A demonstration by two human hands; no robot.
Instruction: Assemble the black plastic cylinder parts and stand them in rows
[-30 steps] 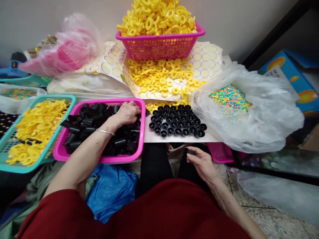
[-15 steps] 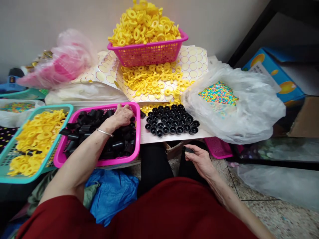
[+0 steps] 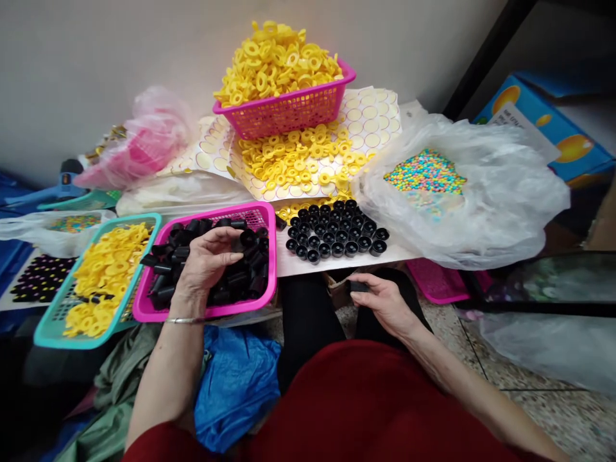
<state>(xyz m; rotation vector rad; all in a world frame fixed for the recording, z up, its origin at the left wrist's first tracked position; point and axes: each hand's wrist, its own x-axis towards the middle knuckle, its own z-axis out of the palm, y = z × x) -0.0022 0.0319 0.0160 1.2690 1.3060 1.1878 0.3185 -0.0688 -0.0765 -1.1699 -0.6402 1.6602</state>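
My left hand [image 3: 208,259] hovers over the pink basket [image 3: 269,256] full of black plastic tubes [image 3: 240,273], fingers curled round one or more tubes lifted from the pile. My right hand [image 3: 382,301] rests low over my lap, below the table edge, closed on a black tube [image 3: 357,286]. Between the hands, a block of upright black tubes [image 3: 337,232] stands in rows on the white board.
A teal basket [image 3: 51,327] of yellow rings sits at left. A pink basket [image 3: 289,109] heaped with yellow rings stands at the back above loose yellow rings [image 3: 301,160]. A clear bag with pastel beads [image 3: 426,173] lies right. Blue cloth [image 3: 235,378] lies below.
My left hand has lifted out of the black tube pile, drawn back toward me and turned palm-in with tubes in it. The view has shifted left. My right hand stays low with its tube.
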